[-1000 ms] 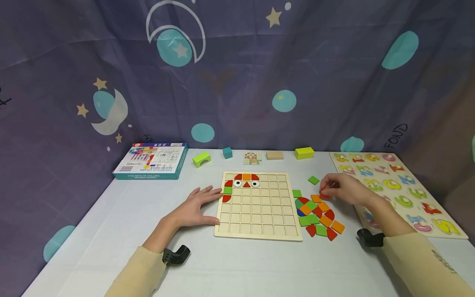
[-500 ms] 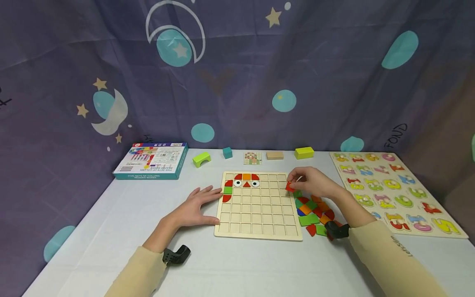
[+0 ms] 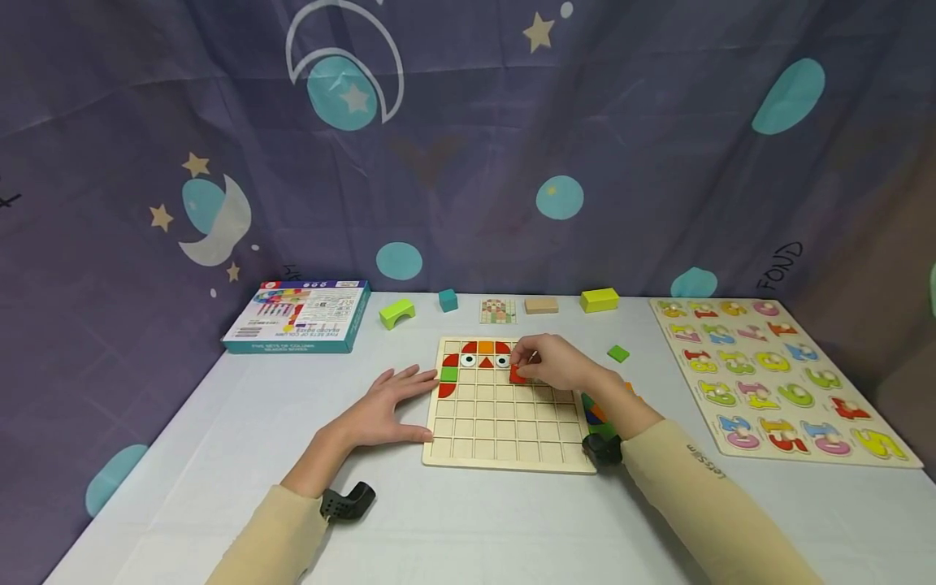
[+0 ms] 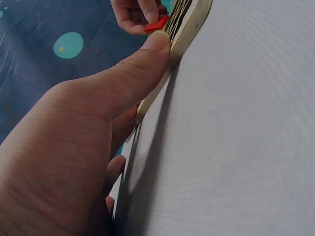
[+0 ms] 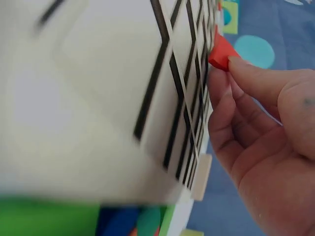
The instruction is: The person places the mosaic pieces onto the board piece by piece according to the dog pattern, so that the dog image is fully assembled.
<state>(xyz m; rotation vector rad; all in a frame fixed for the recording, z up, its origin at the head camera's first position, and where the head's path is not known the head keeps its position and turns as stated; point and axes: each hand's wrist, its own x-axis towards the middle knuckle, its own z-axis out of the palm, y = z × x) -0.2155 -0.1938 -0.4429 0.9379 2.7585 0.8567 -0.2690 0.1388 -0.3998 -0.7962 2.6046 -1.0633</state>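
Observation:
A wooden grid board (image 3: 506,431) lies on the table. Along its upper left cells sit red curved tiles, an orange square (image 3: 486,348), a green square (image 3: 448,374), a small red triangle and two eye tiles (image 3: 468,361). My right hand (image 3: 557,363) pinches a red tile (image 3: 517,374) between thumb and fingers, close over the cells just right of the right eye tile. The right wrist view shows this red tile (image 5: 224,53) tilted near the grid. My left hand (image 3: 383,409) rests at the board's left edge, fingers spread, thumb (image 4: 156,44) against the rim.
Loose coloured tiles (image 3: 600,418) lie right of the board, mostly hidden under my right forearm; one green tile (image 3: 618,353) lies apart. Behind stand blocks, such as a yellow one (image 3: 600,301), and a pattern card (image 3: 498,311). A box (image 3: 296,318) is left, a number puzzle (image 3: 775,366) right.
My right hand has carried the red tile leftward from the loose pile, across the board's right edge, to beside the right eye tile. My left hand has stayed in place.

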